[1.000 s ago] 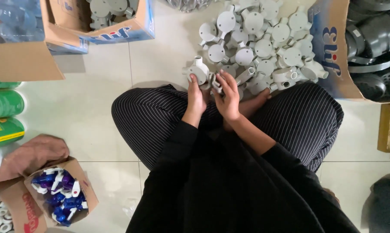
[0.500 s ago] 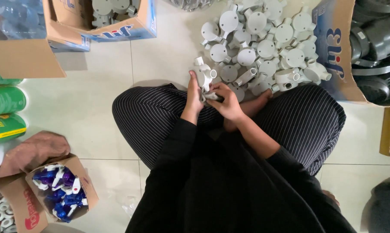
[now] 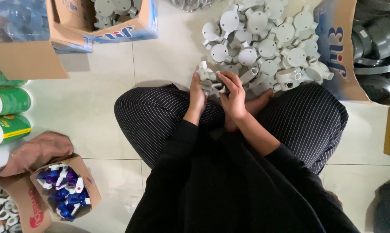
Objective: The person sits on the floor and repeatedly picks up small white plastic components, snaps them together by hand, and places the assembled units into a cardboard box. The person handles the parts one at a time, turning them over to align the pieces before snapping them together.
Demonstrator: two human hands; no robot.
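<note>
Both hands, left hand [image 3: 198, 96] and right hand [image 3: 233, 96], grip one grey fitting [image 3: 208, 80]; cardboard box [image 3: 145, 26] holds similar fittings; small box [image 3: 80, 172] holds blue-white sprayer heads [image 3: 63, 190].

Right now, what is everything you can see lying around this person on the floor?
Round junction boxes: a heap, too many to count, pale grey, on the floor ahead of the knees.
Held junction box: one, pale grey, between both hands.
Open cardboard box: one, brown with blue side, top left, more grey fittings inside.
Cardboard flap: one, brown and blue, right of the heap.
Dark pipe fittings: several, dark grey, top right.
Canisters: at least three, green and white, left edge, lying down.
Small carton: one, brown, bottom left, holding blue and white spray nozzles.
Cloth: one, brownish, beside the carton.
Left hand: gripping the box.
Right hand: gripping the box.
</note>
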